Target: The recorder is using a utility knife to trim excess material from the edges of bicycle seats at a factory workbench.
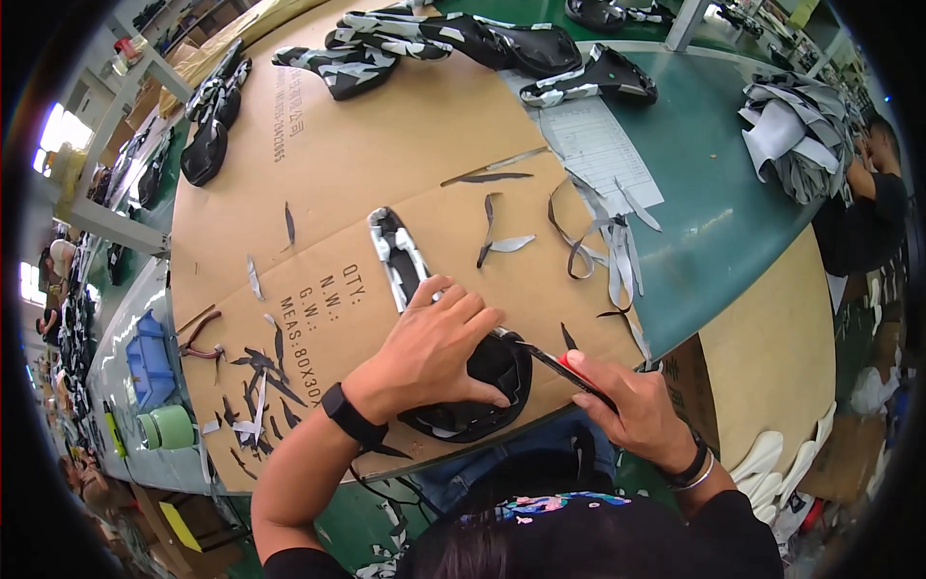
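Workshop bench w/ a green top (714, 222), most of it covered by a flattened brown cardboard sheet (405, 145) that seems to serve as a cutting mat, sparing the tabletop from the blade. On it, close to the person's body, lies a black-and-camo shoe upper (424, 318), long axis running away from them. Left hand (434, 347) is spread flat on top, fingers apart & pressing down, prob. to pin the piece so it can't slide. Right hand (632, 410) has its fingers closed round a red-and-black utility knife (555, 365), tip touching the upper's right edge, held low & slanted — looks like trimming excess along the rim. Offcut strips (603, 246), grey & black, lie scattered beyond the hands & at lower left, pushed clear of the work. More uppers (453, 39) wait at the far edge; paper sheet (598, 150) beside them. Red-handled pliers (198, 338), a blue bin (149, 357) and a green tape roll (172, 427) sit off to the left, within reach.
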